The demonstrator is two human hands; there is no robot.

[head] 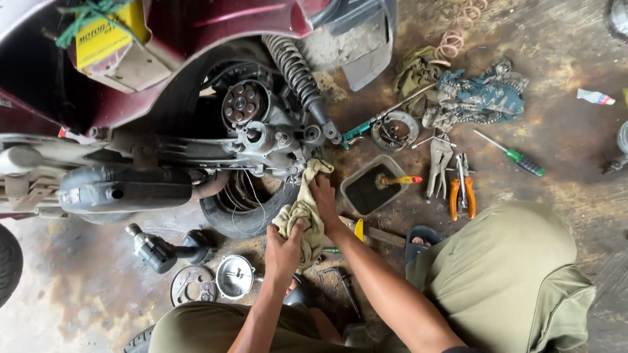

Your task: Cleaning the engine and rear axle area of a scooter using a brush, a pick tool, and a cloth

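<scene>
Yellowish, grimy cloth rag sat bunched between your two hands, at the rear of the maroon scooter, just below the engine casing. Your left hand was closed on the rag's lower end, fingers curled tight round it. Your right hand pressed the upper part, fingers bent over the cloth, beside the worn black tyre. Room to move was tight: the coiled shock absorber stood just above, and a grey rectangular tray of dark oil lay just right of your right hand. Beyond the tray lay locking pliers, orange-handled pliers and a green-handled screwdriver, well apart from the rag. Round metal covers rested near your left wrist. The concrete floor was stained, oily and strewn with crumpled rags.
</scene>
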